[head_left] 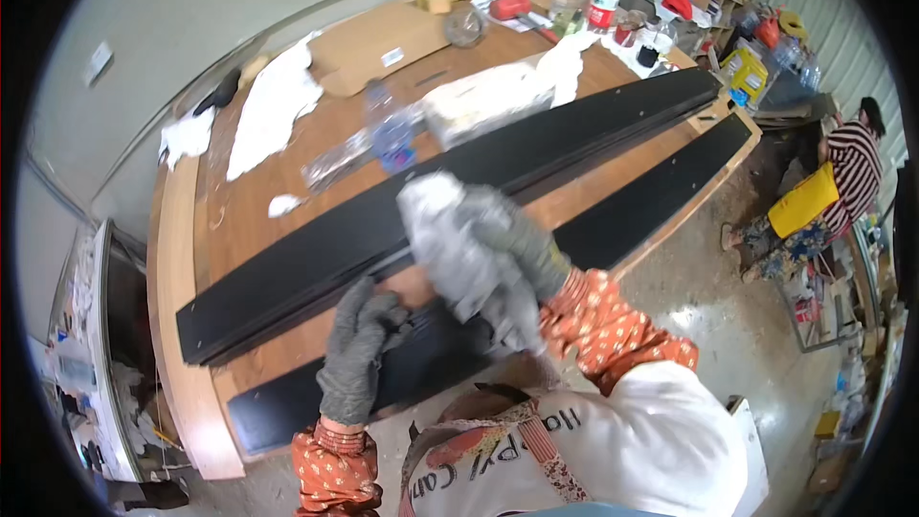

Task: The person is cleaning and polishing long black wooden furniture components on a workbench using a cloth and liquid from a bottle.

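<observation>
A crumpled grey-white rag (459,239) hangs from my right hand (517,239), which wears a dark grey glove and is closed on it. The rag is slightly blurred and lies over the near edge of a long black board (316,263), with a second layer showing beneath that edge. My left hand (359,354), in a matching glove, is over a nearer black board (273,407). Its fingers are loosely bent and apart, with the tips by the long board's near edge; nothing shows in them. The rag and my arms hide the nearer board's middle.
Both boards lie on a wooden table (225,220). Beyond them are a plastic bottle (391,129), a white wrapped block (488,101), white cloth (278,105) and cardboard (383,43). Several bottles stand at the back. A person in a striped top (852,168) sits at the right.
</observation>
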Action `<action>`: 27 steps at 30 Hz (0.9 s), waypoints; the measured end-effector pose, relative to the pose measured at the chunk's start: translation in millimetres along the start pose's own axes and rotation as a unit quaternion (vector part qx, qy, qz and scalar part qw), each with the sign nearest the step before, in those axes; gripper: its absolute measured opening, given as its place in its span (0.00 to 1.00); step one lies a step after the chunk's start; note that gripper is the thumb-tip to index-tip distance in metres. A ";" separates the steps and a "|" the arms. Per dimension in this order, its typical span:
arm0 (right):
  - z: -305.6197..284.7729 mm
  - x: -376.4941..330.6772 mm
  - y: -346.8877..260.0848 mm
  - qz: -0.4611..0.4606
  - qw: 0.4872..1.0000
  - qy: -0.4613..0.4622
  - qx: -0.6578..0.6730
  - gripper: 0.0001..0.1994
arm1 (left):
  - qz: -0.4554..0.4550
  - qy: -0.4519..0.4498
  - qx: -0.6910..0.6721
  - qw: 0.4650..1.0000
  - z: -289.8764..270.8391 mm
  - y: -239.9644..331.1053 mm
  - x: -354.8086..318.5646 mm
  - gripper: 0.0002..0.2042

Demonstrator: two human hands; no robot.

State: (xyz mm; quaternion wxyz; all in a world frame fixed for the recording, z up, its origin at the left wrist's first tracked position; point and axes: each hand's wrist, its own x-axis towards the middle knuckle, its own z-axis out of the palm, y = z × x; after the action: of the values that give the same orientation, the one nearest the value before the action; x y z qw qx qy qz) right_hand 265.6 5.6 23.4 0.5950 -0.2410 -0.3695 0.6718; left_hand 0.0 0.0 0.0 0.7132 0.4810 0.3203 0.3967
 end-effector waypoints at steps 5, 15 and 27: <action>-85.3 -13.2 -30.9 -0.208 0.943 0.033 -0.259 0.27 | 0.132 0.034 0.193 0.972 152.8 -9.6 113.0 0.20; -157.9 -38.7 -93.9 -0.157 0.963 0.189 -0.111 0.23 | 0.080 0.008 0.430 0.899 238.3 -12.0 176.8 0.16; -260.1 -104.5 -203.0 -0.346 0.755 0.084 -0.551 0.33 | 0.072 0.015 0.173 0.982 275.4 -64.2 212.8 0.22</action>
State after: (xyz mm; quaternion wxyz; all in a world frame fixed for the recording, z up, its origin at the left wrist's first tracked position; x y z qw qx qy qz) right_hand 608.7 -38.3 11.4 0.5794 -0.4386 -0.6826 0.0772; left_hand 349.6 52.8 15.1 0.5843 0.6129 0.3592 0.3923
